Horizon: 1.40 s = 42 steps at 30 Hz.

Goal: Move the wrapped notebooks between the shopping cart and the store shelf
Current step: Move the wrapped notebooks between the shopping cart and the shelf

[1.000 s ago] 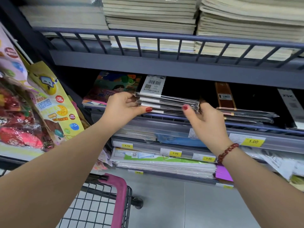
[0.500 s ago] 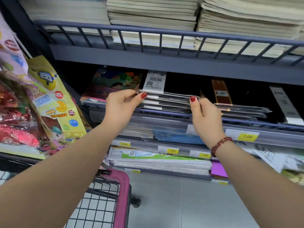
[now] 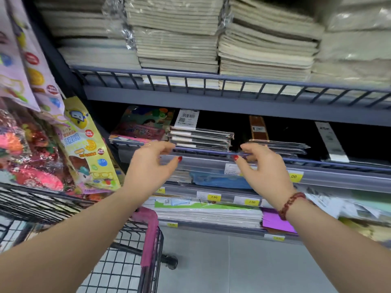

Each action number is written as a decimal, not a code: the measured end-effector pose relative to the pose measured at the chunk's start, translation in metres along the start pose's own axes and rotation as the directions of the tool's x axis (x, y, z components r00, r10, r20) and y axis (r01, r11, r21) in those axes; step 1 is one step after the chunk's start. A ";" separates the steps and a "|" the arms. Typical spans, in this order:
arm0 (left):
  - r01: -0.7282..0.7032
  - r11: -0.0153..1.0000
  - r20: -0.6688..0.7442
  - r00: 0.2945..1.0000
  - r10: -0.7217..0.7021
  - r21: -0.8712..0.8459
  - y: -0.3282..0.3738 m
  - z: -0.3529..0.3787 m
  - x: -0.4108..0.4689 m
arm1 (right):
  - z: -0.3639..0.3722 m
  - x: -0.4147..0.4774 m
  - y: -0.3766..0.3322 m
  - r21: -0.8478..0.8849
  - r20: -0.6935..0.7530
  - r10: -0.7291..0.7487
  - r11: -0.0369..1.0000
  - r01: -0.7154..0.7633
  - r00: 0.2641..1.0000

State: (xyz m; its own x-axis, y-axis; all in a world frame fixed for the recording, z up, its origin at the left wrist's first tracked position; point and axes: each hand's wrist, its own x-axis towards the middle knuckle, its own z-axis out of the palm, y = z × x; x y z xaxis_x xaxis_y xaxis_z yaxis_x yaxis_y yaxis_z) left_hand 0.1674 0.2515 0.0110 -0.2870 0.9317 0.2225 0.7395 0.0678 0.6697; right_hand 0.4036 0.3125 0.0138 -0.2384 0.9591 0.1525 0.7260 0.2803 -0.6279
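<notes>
I'm looking at grey-blue metal shelving [image 3: 232,106], a low railing [image 3: 211,78] along the upper tier's front. Clear price strips [image 3: 328,179] with yellow tags [image 3: 214,197] run below. Pale grey floor tiles [image 3: 232,267] underneath, evenly lit; colourful packets [image 3: 84,149] hang at left.

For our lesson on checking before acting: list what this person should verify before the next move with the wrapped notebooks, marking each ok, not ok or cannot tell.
1. Wrapped notebooks lie stacked flat behind the shelf rail: ok.
2. Left hand holds nothing, fingers relaxed: ok.
3. Right hand holds nothing, clear of the stack: ok.
4. Shopping cart sits close, below the left hand: ok.
5. Any notebooks lying in the cart: cannot tell, basket mostly out of view.
</notes>
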 end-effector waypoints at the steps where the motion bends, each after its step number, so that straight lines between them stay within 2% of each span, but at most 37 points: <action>1: -0.037 0.998 0.031 0.999 0.036 0.041 0.008 0.002 -0.004 | -0.010 -0.003 0.005 -0.099 0.002 -0.041 0.994 0.041 0.999; 5: -0.135 0.982 0.154 0.981 0.114 0.135 0.045 0.025 -0.008 | -0.047 -0.005 0.028 -0.383 0.013 -0.186 0.907 0.177 0.982; 9: -0.149 0.980 0.247 0.962 0.112 0.136 0.082 0.063 -0.006 | -0.072 0.001 0.063 -0.448 -0.011 -0.167 0.882 0.144 0.986; 15: -0.081 0.989 0.239 0.970 0.050 0.123 0.118 0.119 0.011 | -0.085 0.023 0.103 -0.339 0.053 -0.011 0.940 0.028 0.999; 20: 0.071 0.983 0.188 0.977 -0.102 0.168 0.133 0.146 0.028 | -0.077 0.043 0.115 -0.175 0.149 0.084 0.983 -0.057 0.985; 25: 0.153 0.954 0.190 0.960 -0.206 0.260 0.136 0.153 0.041 | -0.065 0.051 0.121 -0.237 0.125 0.070 0.971 -0.038 0.990; 28: 0.157 0.959 0.173 0.964 -0.201 0.238 0.135 0.151 0.039 | -0.062 0.049 0.120 -0.244 0.101 0.031 0.970 -0.005 0.994; 32: 0.142 0.984 0.113 0.982 -0.154 0.107 0.131 0.149 0.033 | -0.063 0.044 0.117 -0.251 0.135 -0.036 0.966 0.070 0.990; 38: 0.107 0.984 0.100 0.987 -0.122 0.143 0.122 0.149 0.032 | -0.067 0.045 0.119 -0.166 0.140 -0.037 0.984 0.060 0.989; 42: 0.097 0.985 0.092 0.990 -0.111 0.143 0.120 0.151 0.033 | -0.067 0.047 0.119 -0.234 0.159 -0.045 0.969 0.082 0.986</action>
State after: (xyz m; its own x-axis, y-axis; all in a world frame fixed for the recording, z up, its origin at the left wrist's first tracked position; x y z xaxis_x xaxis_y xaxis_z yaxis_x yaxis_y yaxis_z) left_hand 0.3386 0.3443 -0.0077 -0.3096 0.9474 0.0807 0.7878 0.2081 0.5798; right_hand 0.5221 0.3933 -0.0024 -0.3705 0.9270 0.0578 0.8346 0.3595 -0.4174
